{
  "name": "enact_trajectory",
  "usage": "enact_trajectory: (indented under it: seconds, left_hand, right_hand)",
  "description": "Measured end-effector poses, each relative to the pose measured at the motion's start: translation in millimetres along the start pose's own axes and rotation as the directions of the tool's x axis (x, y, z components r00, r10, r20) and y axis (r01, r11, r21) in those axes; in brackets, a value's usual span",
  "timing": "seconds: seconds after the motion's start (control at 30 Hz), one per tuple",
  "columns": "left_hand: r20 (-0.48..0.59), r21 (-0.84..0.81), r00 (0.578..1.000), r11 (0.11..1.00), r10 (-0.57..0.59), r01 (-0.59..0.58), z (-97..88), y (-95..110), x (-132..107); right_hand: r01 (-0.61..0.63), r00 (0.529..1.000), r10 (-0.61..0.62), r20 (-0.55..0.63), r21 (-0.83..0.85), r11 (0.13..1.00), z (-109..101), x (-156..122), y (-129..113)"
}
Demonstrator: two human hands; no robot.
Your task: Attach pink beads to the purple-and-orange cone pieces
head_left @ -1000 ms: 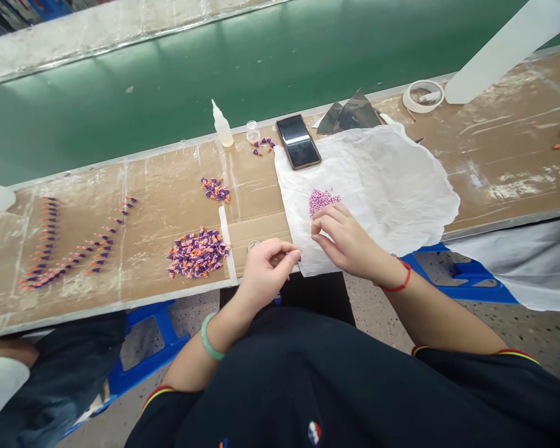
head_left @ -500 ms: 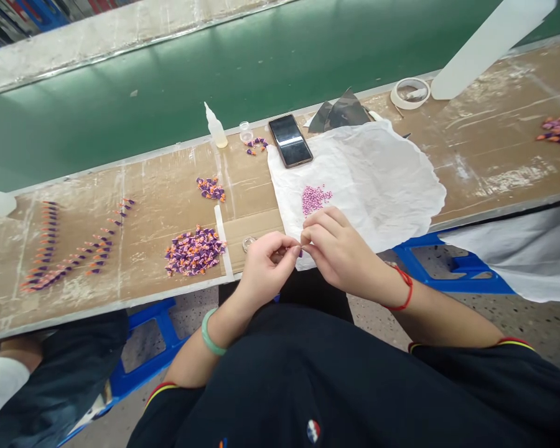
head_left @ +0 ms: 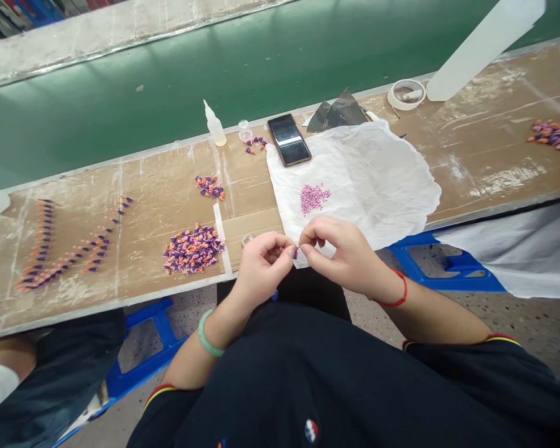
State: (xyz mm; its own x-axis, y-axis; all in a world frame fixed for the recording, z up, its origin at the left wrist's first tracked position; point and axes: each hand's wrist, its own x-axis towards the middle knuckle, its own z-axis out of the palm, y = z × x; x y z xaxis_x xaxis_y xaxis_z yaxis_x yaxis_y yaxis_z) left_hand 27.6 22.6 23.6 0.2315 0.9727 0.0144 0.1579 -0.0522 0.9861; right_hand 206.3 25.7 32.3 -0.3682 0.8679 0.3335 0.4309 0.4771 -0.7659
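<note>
Left hand [head_left: 264, 264] and right hand [head_left: 340, 252] nearly meet at the table's near edge. The left pinches a small purple piece [head_left: 295, 254] between thumb and fingers; the right's fingertips lie just beside it, their grip indeterminable. Beyond, pink beads [head_left: 314, 199] lie on white cloth [head_left: 396, 180]; leftward, a purple-and-orange heap [head_left: 193, 251].

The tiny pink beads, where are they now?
In the head view, the heap of tiny pink beads lies right of centre on the crinkled white sheet, below the black rectangular phone and above the bare right hand.
</note>
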Motion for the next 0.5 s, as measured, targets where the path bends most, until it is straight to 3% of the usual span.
enact_trajectory:
  seconds: [0.2, 0.5]
  left_hand:
    - [-0.002, 0.032, 0.999, 0.999, 0.038, -0.038, -0.8, 0.7, -1.6]
    - [0.033, -0.057, 0.998, 0.997, -0.054, 0.055, -6.9, -2.7, -2.2]
  right_hand:
    - [0.018, 1.000, -0.018, -0.001, -0.027, 0.999, 4.0, 1.2, -0.1]
    - [0.000, 1.000, -0.001, 0.012, 0.007, 1.000, 10.6, 4.0, 0.3]
